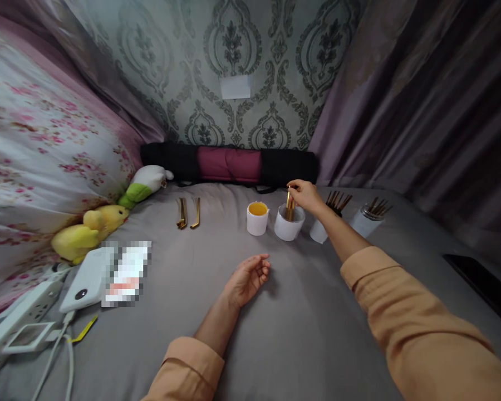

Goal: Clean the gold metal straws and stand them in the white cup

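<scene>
On the bed [300, 340] we saw one long bag [229, 164] along the far edge, two toys [108, 224] by the left, one phone [482, 285] toward the right. Four pots [257, 225] stood nearer the far edge: one held yellow stuff [258, 208], one gold sticks [290, 213], two brown sticks [336, 199]. Our right hand [307, 196] pinched one gold stick [289, 192] at its pot; our left hand [249, 278] was half open.

On the sheet [304, 345], rods [182, 216] lie left of two cups [257, 224]; two containers [364, 224] with sticks [377, 208] in them stand right, a phone [482, 285] farther right, a roll [229, 164] behind, plush toys [70, 243] far left
</scene>
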`<state>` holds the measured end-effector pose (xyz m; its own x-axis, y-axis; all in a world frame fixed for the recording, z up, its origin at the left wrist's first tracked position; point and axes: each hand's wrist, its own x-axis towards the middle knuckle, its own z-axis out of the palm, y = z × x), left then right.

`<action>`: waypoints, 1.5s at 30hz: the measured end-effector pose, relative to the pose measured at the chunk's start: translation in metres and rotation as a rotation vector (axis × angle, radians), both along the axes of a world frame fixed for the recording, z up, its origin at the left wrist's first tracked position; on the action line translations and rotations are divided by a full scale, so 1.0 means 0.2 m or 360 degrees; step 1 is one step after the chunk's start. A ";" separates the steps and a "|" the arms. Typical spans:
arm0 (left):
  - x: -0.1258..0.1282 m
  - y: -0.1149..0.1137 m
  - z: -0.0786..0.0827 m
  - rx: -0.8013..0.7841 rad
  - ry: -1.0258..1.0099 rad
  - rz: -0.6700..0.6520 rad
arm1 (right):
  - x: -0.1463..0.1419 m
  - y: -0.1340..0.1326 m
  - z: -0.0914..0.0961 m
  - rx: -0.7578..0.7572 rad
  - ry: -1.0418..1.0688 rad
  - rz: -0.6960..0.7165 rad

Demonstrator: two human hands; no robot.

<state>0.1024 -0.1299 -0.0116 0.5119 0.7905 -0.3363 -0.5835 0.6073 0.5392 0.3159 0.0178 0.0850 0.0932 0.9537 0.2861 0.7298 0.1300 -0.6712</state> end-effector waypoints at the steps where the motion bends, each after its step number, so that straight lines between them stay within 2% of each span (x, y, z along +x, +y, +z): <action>1: 0.00 0.00 0.00 0.0002 -0.0002 0.0000 | 0.00 0.00 0.00 -0.0001 -0.0005 -0.0007; 12: 0.00 0.00 -0.02 0.0019 0.0000 0.0002 | 0.00 -0.03 0.02 -0.0062 0.0040 -0.0051; 21: 0.00 0.00 -0.02 0.0013 -0.0007 0.0005 | 0.02 -0.03 0.02 -0.0018 0.0035 -0.0053; 30: 0.00 0.01 -0.02 0.0015 -0.0004 0.0005 | 0.04 -0.02 0.01 0.0078 0.0179 -0.0033; 39: -0.01 0.00 -0.02 0.0007 -0.0017 0.0012 | 0.04 -0.08 0.04 0.0263 0.0327 -0.0178; 45: 0.00 0.00 -0.01 0.0010 -0.0013 0.0019 | 0.03 -0.13 0.04 0.0293 0.0436 -0.0265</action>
